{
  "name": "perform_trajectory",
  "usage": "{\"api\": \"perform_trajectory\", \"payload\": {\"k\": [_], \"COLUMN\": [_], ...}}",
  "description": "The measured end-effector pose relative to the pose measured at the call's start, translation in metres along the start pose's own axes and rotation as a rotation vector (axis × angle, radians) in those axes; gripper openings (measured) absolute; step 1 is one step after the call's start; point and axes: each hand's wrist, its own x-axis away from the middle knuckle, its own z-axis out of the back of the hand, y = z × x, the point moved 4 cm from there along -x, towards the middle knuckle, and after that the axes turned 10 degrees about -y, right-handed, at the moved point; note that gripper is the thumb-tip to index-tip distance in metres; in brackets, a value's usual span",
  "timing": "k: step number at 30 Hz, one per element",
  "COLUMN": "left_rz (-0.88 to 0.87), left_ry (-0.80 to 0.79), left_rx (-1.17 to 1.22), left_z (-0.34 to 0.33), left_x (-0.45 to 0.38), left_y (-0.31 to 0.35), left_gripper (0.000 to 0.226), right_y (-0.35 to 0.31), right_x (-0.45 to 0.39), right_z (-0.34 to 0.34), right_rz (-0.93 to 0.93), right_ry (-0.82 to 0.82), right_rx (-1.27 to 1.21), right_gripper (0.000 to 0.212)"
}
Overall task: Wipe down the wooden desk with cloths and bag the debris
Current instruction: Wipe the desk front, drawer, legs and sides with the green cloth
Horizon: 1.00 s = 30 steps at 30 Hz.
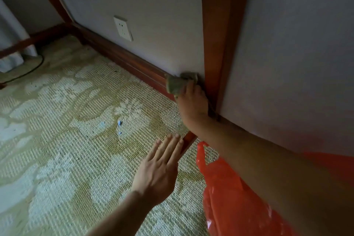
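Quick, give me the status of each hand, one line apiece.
Left hand: open, fingers straight, holding nothing, above the carpet.
Right hand: closed on the green cloth, pressing it against the wooden baseboard beside the upright wooden post.

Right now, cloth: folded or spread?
Folded: the cloth is a thick wad under the right hand, pressed against the baseboard.

- The room is dim; soft daylight comes from the left, brightening the carpet there.
- My right hand and forearm sit in shadow, murky and motion-blurred.
- My left hand is sharper and better lit.
- Straight wooden edges bow near the frame's borders.
- Corners darken.
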Motion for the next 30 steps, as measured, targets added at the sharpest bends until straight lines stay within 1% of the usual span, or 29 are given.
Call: {"api": "perform_trajectory", "payload": {"k": [1, 2, 3, 5, 6, 8, 9, 11, 12, 13, 14, 15, 16, 18, 20, 22, 23, 25, 26, 28, 30], "left_rz": [0.005, 0.007, 0.008, 0.013, 0.016, 0.011, 0.01, 0.003, -0.003, -0.008, -0.012, -0.006, -0.001, -0.007, -0.01, -0.006, 0.002, 0.033, 0.057, 0.101, 0.146], "left_ry": [-0.006, -0.007, -0.007, -0.013, -0.013, -0.017, -0.016, -0.011, -0.01, -0.009, -0.008, -0.017, -0.034, -0.052, -0.064, -0.061, -0.057, -0.042, -0.036, -0.009, 0.02], "left_rx": [0.009, 0.012, 0.012, 0.007, 0.004, 0.002, -0.001, -0.004, 0.0, 0.01, 0.018, 0.023, 0.03, 0.045, 0.072, 0.085, 0.084, 0.103, 0.11, 0.164, 0.322], "left_z": [-0.001, -0.001, -0.001, 0.001, 0.001, 0.001, 0.001, 0.0, 0.0, -0.001, -0.002, -0.003, -0.004, -0.006, -0.008, -0.006, -0.005, -0.006, -0.005, -0.001, 0.006], "left_x": [0.0, 0.0, 0.0, 0.0, -0.001, -0.001, -0.002, -0.002, -0.002, -0.002, -0.003, -0.003, -0.003, -0.003, -0.004, -0.003, -0.003, -0.003, -0.004, -0.002, 0.003], "left_y": [0.0, 0.0, 0.0, 0.001, 0.002, 0.003, 0.003, 0.003, 0.003, 0.002, 0.002, 0.003, 0.003, 0.001, -0.002, -0.002, -0.001, -0.003, -0.005, -0.008, -0.01], "left_gripper": [0.065, 0.064, 0.065, 0.067, 0.069, 0.071, 0.072, 0.072, 0.071, 0.07, 0.069, 0.07, 0.072, 0.076, 0.073, 0.07, 0.069, 0.069, 0.071, 0.077, 0.082], "right_y": [-0.003, -0.007, -0.009, -0.005, -0.002, -0.001, -0.004, -0.019, -0.031, -0.044, -0.055, -0.061, -0.063, -0.066, -0.072, -0.073, -0.071, -0.058, -0.048, -0.025, -0.004], "right_x": [-0.001, -0.002, -0.001, 0.0, -0.003, -0.007, -0.012, -0.03, -0.04, -0.048, -0.053, -0.052, -0.046, -0.033, -0.03, -0.031, -0.031, -0.026, -0.02, -0.002, 0.02], "right_z": [-0.009, -0.017, -0.024, -0.029, -0.032, -0.033, -0.032, -0.027, -0.028, -0.03, -0.036, -0.045, -0.057, -0.068, -0.055, -0.029, -0.017, -0.004, -0.003, -0.007, -0.006], "right_rz": [-0.086, -0.141, -0.157, -0.138, -0.125, -0.092, -0.063, 0.067, 0.169, 0.257, 0.307, 0.306, 0.261, 0.201, 0.225, 0.238, 0.228, 0.146, 0.099, -0.003, -0.087], "right_ry": [-0.121, -0.159, -0.198, -0.136, -0.073, -0.014, -0.048, -0.071, -0.114, -0.191, -0.29, -0.383, -0.462, -0.504, -0.417, -0.313, -0.247, -0.182, -0.186, -0.226, -0.247], "right_rx": [0.046, 0.079, 0.097, 0.135, 0.162, 0.162, 0.133, 0.033, -0.048, -0.183, -0.295, -0.363, -0.362, -0.362, -0.54, -0.699, -0.723, -0.799, -0.878, -1.111, -1.321], "right_gripper": [0.039, 0.049, 0.056, 0.061, 0.059, 0.056, 0.056, 0.058, 0.056, 0.053, 0.047, 0.039, 0.032, 0.024, 0.018, 0.016, 0.015, 0.011, 0.012, 0.02, 0.025]}}
